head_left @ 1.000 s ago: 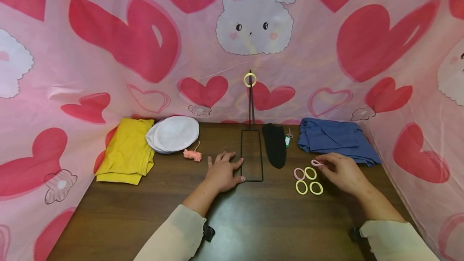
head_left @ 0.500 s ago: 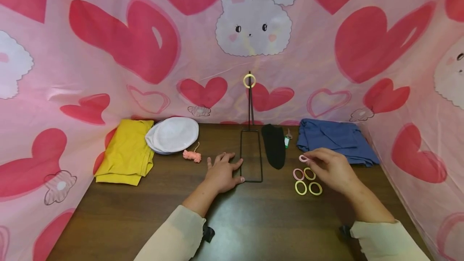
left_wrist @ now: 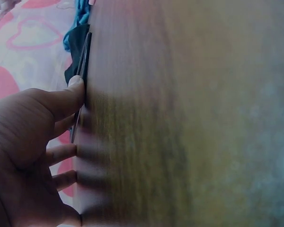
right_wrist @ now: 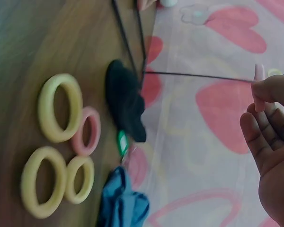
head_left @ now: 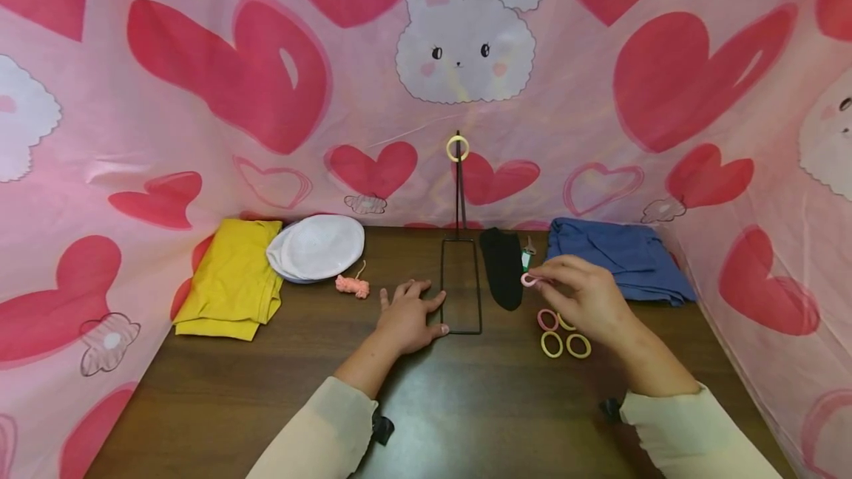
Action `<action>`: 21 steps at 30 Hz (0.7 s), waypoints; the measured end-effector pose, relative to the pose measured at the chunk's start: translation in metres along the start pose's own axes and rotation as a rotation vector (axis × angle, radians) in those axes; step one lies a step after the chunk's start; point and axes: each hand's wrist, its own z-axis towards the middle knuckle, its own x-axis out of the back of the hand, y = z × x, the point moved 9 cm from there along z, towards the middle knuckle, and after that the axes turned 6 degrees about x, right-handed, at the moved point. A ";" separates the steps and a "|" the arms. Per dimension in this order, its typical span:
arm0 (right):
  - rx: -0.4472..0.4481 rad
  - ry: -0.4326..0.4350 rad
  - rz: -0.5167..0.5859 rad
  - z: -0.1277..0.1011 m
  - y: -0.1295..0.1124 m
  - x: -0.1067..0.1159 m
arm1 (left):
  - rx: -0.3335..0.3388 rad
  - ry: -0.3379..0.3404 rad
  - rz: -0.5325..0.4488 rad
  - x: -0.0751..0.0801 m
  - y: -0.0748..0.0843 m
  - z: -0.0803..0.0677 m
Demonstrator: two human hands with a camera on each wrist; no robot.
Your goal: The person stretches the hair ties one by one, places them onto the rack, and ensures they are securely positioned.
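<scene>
Head view: my right hand (head_left: 586, 298) pinches 1 pink hair tie (head_left: 529, 279), fingers clamped on its rim. It looks light and soft. My left hand (head_left: 407, 316) rests flat on the table (head_left: 466, 405), fingers apart.

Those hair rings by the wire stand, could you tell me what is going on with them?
A person's right hand pinches a pink ring above the table, near the black wire stand. The left hand presses flat on the stand's base. One yellow ring already hangs at the stand's top; four more rings lie on the table.
</scene>
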 end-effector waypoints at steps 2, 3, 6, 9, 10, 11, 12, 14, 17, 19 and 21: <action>0.030 0.029 0.020 0.006 -0.006 0.001 | -0.001 0.001 0.002 0.000 0.000 0.000; 0.045 0.045 0.027 0.009 -0.009 0.001 | -0.003 0.002 0.003 0.000 0.000 0.000; 0.084 0.082 0.050 0.018 -0.018 0.002 | -0.010 0.001 0.005 -0.001 0.001 0.001; 0.109 0.106 0.061 0.027 -0.026 0.004 | -0.014 0.002 0.009 -0.002 0.001 0.001; 0.113 0.112 0.067 0.030 -0.029 0.005 | -0.014 0.004 0.008 -0.002 0.001 0.002; 0.117 0.116 0.070 0.034 -0.031 0.006 | -0.015 0.005 0.007 -0.002 0.001 0.002; 0.119 0.120 0.069 0.037 -0.034 0.007 | -0.016 0.005 0.006 -0.002 0.001 0.001; 0.121 0.128 0.074 0.045 -0.038 0.009 | -0.017 0.006 0.000 -0.002 0.002 0.001; 0.136 0.134 0.064 0.057 -0.046 0.012 | -0.014 0.006 -0.001 -0.001 0.001 0.001; 0.142 0.132 0.062 0.066 -0.050 0.013 | -0.010 0.008 0.000 -0.001 0.000 0.001; 0.149 0.128 0.062 0.074 -0.054 0.014 | -0.009 0.009 -0.002 0.000 0.000 0.000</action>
